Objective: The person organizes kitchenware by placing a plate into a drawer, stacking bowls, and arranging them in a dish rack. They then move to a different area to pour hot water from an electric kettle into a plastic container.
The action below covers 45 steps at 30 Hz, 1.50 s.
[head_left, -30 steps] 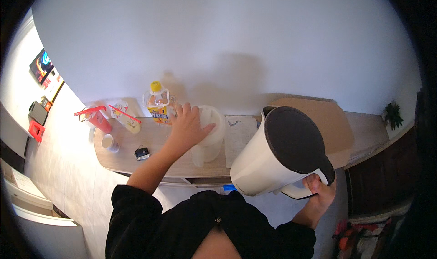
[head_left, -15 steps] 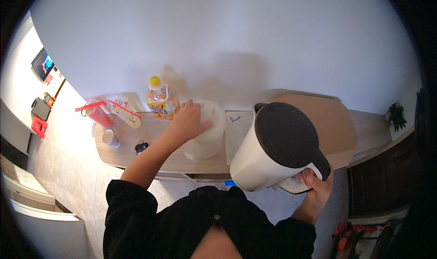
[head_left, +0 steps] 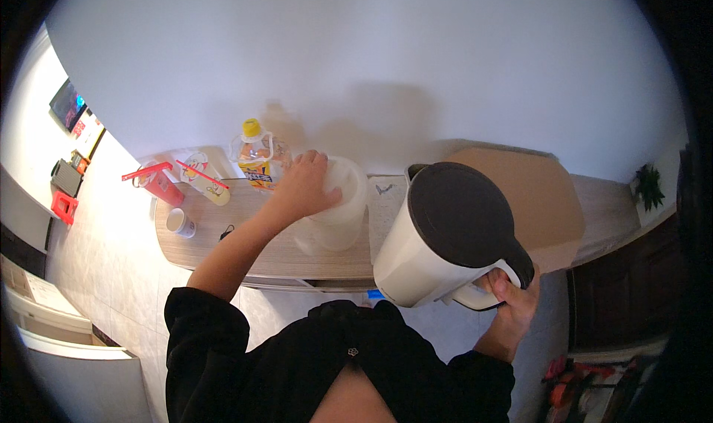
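On the surface (head_left: 245, 245), a bottle (head_left: 256, 152) stands behind the left hand (head_left: 301, 189), cups (head_left: 180, 222) lie left, and a kettle (head_left: 445, 237) is at right.

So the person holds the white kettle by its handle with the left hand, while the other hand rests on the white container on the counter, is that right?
Not quite: in the head view the right hand grips the handle of the white kettle. The left hand rests on the white container on the counter.
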Tool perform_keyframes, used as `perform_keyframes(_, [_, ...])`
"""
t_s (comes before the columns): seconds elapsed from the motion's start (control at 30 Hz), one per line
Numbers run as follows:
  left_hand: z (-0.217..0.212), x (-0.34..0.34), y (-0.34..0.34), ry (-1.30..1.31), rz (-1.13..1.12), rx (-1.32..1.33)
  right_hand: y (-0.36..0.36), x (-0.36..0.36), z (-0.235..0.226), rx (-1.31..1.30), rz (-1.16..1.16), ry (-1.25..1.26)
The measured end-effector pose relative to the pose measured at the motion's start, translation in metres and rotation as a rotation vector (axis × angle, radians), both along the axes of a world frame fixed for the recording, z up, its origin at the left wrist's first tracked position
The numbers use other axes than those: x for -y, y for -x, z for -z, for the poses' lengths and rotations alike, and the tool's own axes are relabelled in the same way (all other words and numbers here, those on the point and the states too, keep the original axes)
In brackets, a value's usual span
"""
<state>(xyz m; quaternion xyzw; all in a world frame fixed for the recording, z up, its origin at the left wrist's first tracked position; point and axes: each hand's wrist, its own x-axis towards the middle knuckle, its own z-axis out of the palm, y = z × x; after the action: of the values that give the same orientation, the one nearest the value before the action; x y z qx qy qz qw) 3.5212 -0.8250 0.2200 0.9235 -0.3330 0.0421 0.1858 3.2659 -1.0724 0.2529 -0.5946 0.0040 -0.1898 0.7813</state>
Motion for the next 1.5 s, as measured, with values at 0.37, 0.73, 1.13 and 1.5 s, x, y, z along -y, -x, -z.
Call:
perform_keyframes(0.37, [0.005,0.014,-0.056,-0.086,0.39,-0.063,0.026,0.014,-0.025,0.144,0.229,-0.016])
perform_keyframes(0.73, [-0.018,0.04,-0.078,-0.411,0.509,-0.176,0.069,0.03,-0.043,0.221,0.514,0.059])
perform_keyframes(1.13, [-0.041,0.049,-0.078,-0.605,0.617,-0.111,0.073,0.03,-0.041,0.135,0.479,0.09])
perform_keyframes(1.5, [-0.06,0.006,-0.002,-0.496,0.16,-0.136,0.055,0.026,-0.042,0.084,0.265,0.003])
